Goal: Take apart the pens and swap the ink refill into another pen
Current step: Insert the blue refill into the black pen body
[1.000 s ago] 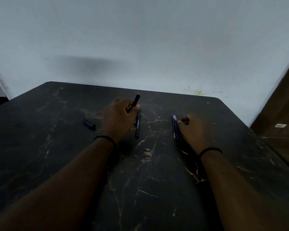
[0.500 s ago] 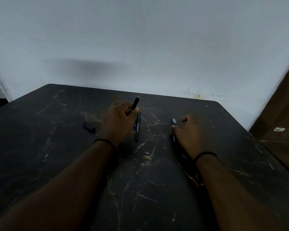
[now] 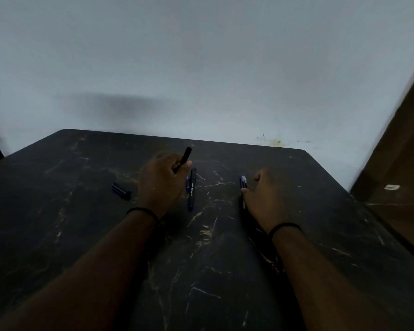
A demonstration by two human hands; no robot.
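Note:
My left hand [image 3: 161, 182] is closed around a black pen [image 3: 185, 157] whose end sticks up and away from my fingers. Just right of that hand a dark pen with white lettering [image 3: 191, 189] lies lengthwise on the table. A blue pen [image 3: 243, 183] lies further right, partly hidden under my right hand [image 3: 264, 197]. That hand rests over the pen with thumb and index finger spread; I cannot tell whether it grips it. A short dark pen cap [image 3: 121, 191] lies to the left of my left hand.
The work surface is a black marble-patterned table [image 3: 213, 271] against a pale wall [image 3: 201, 68]. A brown wooden panel [image 3: 402, 168] stands at the right, beyond the table's right edge.
My right hand has gone from a closed fist on the blue pen to spread fingers and has shifted a little left. My left hand keeps holding the black pen.

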